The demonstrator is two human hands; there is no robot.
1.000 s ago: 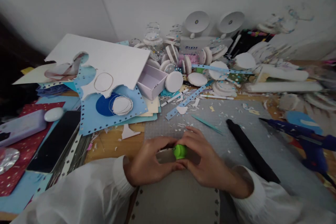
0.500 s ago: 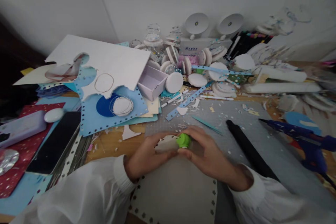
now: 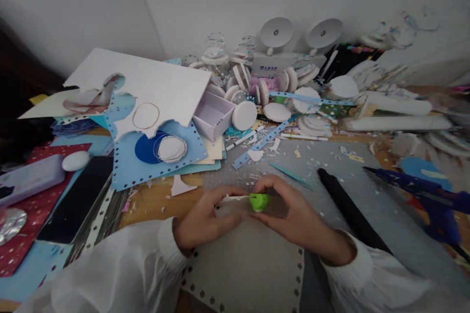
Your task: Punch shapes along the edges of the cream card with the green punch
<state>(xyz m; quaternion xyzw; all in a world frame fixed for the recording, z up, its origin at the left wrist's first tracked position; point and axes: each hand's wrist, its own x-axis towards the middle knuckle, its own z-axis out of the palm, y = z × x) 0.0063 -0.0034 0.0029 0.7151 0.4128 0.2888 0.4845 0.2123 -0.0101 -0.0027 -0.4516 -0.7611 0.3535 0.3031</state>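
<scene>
Head view: right hand [image 3: 297,217] pinches a small glossy green punch [image 3: 260,201] while left hand [image 3: 205,217] grips star-perforated grey card [image 3: 249,264].

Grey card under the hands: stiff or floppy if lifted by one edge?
Probably semi-stiff: the grey card lies flat, yet its far edge curls up where the left hand pinches it. Likely light, being a thin sheet. Its punched border may tear easily.

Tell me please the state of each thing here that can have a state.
Grey sheet, holes punched along its edges, far edge gripped by the left hand.
Green punch, pinched in the right hand, on the sheet's far edge.
Box, open, tipped on its side.
Phone, screen dark, lying flat.
Glue gun, lying down, untouched.
</scene>
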